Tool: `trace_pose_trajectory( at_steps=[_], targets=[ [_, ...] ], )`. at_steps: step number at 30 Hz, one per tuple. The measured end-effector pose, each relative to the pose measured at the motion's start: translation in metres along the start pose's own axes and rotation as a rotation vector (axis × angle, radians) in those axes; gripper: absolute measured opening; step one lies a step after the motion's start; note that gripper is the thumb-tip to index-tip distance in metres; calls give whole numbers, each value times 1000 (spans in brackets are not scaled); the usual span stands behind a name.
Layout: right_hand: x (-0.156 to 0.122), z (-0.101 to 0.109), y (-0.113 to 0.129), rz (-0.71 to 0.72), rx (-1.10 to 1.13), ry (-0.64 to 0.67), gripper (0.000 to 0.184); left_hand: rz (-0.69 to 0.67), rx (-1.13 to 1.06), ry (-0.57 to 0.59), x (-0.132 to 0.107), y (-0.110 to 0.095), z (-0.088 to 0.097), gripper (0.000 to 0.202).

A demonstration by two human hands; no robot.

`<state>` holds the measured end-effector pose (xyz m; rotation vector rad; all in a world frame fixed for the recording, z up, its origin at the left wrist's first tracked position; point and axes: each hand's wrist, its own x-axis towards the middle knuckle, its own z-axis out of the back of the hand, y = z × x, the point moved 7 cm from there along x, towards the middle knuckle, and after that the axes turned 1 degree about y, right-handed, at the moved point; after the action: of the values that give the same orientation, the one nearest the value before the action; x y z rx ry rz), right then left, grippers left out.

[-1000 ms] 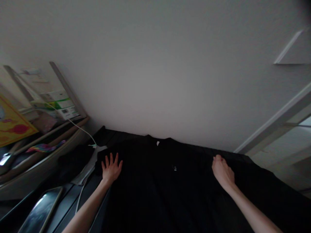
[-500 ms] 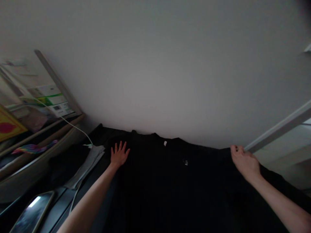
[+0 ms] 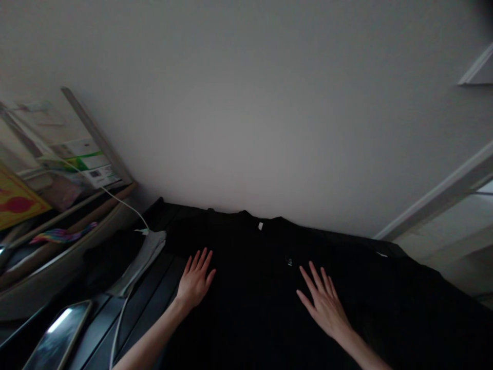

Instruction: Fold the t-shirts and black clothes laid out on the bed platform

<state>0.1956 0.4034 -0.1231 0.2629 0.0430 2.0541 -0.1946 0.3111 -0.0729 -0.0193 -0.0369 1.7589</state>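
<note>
A black garment [image 3: 262, 303] lies spread flat on a dark surface against a pale wall, its collar with a small white tag [image 3: 261, 225] at the far edge. My left hand [image 3: 195, 281] rests flat on the garment's left part, fingers stretched and slightly apart. My right hand [image 3: 322, 301] lies flat on the middle of the garment, fingers extended, just below a small pale mark on the chest. Neither hand holds anything.
A phone [image 3: 57, 334] lies at the lower left on the dark surface. A white cable [image 3: 123, 205] runs to a grey folded cloth [image 3: 142, 259] left of the garment. Shelves with boxes and papers [image 3: 77, 159] stand at the left. A door frame [image 3: 435, 198] is at the right.
My right hand let go of the garment's far right edge and came back to lie flat on its middle. My left hand slid nearer along the cloth.
</note>
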Motion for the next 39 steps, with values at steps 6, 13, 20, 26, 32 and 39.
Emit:
trace_pose_trajectory(
  at_steps=[6, 13, 20, 26, 32, 39],
  targets=[
    [-16, 0, 2, -60, 25, 87, 70, -26, 18, 19, -23, 25, 14, 55],
    [-54, 5, 1, -104, -2, 240, 71, 124, 95, 2, -105, 34, 23, 58],
    [-114, 36, 114, -47, 125, 128, 74, 224, 2, -15, -187, -6, 24, 70],
    [-144, 61, 268, 144, 471, 132, 42, 250, 26, -97, -195, -26, 38, 60],
    [-161, 57, 337, 32, 626, 99, 43, 206, -229, -59, -193, -20, 55, 21],
    [-167, 60, 365, -86, 748, 57, 34, 352, -732, -92, -181, 33, 74, 11]
  ],
)
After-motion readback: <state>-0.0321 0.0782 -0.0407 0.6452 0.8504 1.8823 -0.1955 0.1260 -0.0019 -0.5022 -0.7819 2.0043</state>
